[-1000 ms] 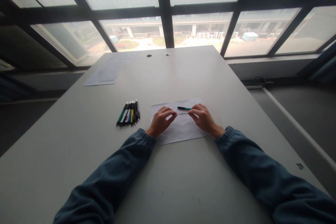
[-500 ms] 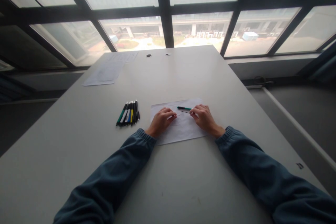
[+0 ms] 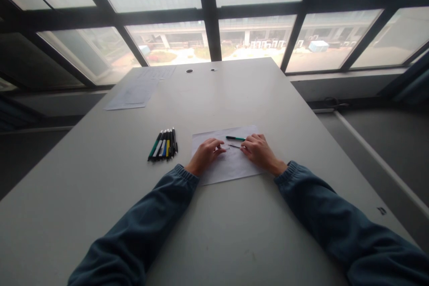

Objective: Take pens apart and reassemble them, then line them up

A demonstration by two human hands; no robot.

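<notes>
Pen refill point(image 3: 234, 146), thin and dark, was pinched by the right hand point(image 3: 258, 152) above the sheet of paper point(image 3: 231, 165) on the bench point(image 3: 214, 214). A small part seemed pinched in the curled left hand point(image 3: 205, 154). With so light a pinch, the refill could be dropped or bent.

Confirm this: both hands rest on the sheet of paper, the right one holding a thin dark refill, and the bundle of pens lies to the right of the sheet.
One thing is wrong: the bundle of pens lies to the left of the sheet of paper, not the right, as the head view shows. The rest stands: the left hand and right hand rest on the sheet, the right holding the thin dark refill.
</notes>
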